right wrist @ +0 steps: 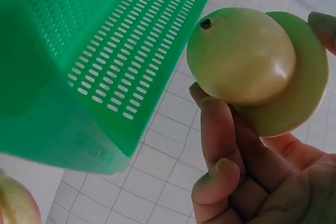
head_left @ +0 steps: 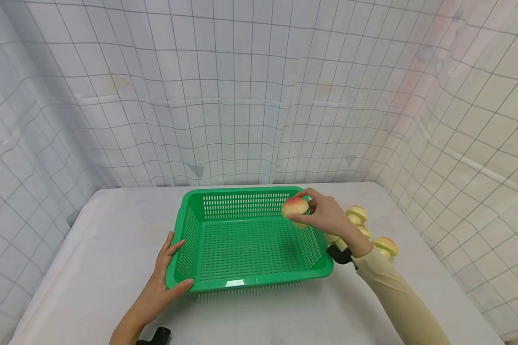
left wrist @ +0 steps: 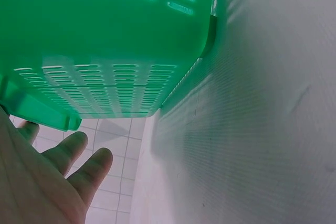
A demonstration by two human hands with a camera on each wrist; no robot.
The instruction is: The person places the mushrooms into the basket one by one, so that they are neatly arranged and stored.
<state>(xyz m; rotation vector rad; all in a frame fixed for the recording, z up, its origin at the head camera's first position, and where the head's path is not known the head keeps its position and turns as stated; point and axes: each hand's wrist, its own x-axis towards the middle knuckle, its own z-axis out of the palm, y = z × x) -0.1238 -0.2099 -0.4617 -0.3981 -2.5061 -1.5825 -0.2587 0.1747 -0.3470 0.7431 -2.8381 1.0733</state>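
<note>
A green plastic basket (head_left: 259,281) with slotted walls stands mid-table, and its inner floor is bare. At its left front corner lies my left hand (head_left: 157,280), thumb and forefinger touching the rim. The left wrist view shows fingers (left wrist: 90,174) extended, spread beside the basket's outer side. My right hand (head_left: 325,215) pinches an artificial mushroom (head_left: 294,206) over the basket's right rim. Its red-and-cream cap faces up in the head view; the right wrist view shows the pale, rounded stem (right wrist: 241,59) with a dark tip.
Several similar mushrooms (head_left: 385,244) lie on the white-covered table (head_left: 112,239), right of the basket, partly hidden by the right arm. White gridded curtains (head_left: 241,96) surround the table at the back and sides. A black wrist mount (head_left: 340,254) hangs beside the basket's right front corner.
</note>
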